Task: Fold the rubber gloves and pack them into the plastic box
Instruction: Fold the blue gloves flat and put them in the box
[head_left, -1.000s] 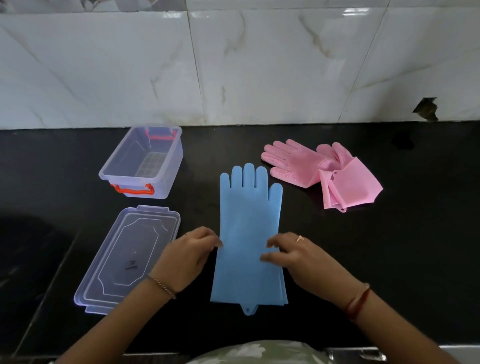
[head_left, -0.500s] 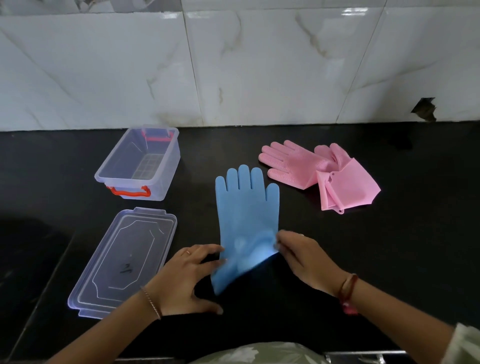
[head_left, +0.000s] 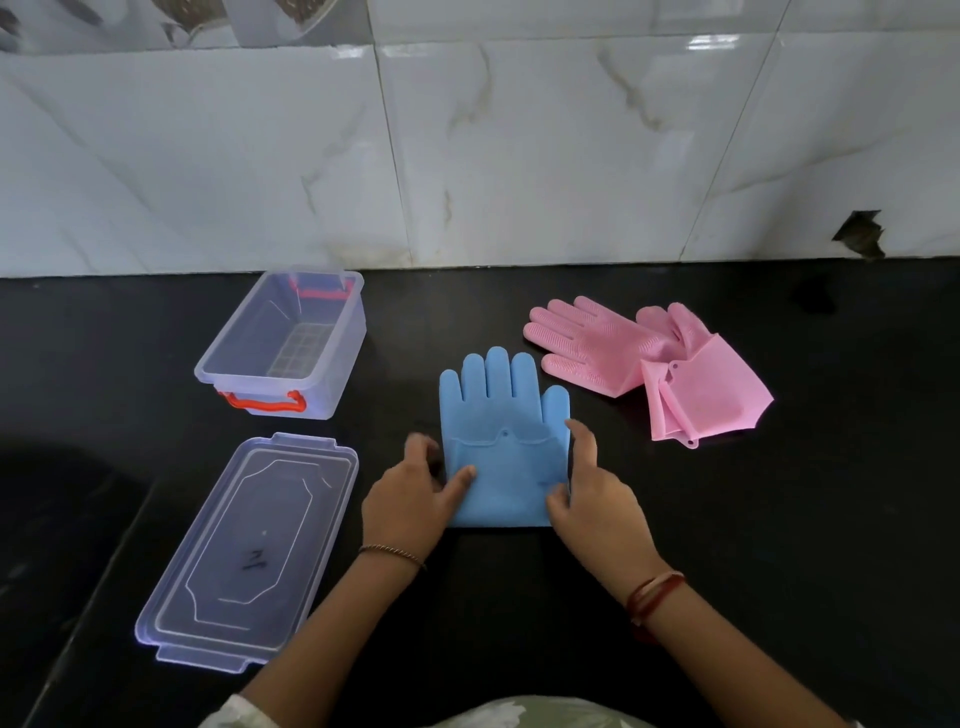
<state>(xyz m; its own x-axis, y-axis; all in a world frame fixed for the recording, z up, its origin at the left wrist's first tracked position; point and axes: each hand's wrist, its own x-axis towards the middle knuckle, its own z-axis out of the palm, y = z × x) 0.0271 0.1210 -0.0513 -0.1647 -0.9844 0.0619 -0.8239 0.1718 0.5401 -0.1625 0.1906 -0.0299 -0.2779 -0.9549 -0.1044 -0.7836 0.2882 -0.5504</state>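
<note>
both hands (head_left: 498, 493) flat on folded blue glove (head_left: 501, 447), black counter (head_left: 779, 519), marble-tiled wall (head_left: 519, 156)

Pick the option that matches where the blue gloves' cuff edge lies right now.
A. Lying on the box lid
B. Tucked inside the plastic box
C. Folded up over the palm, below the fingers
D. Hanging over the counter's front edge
C: the blue gloves are doubled over, the cuff edge with its small hang tab lying across the palm, between the left hand and right hand.
</note>
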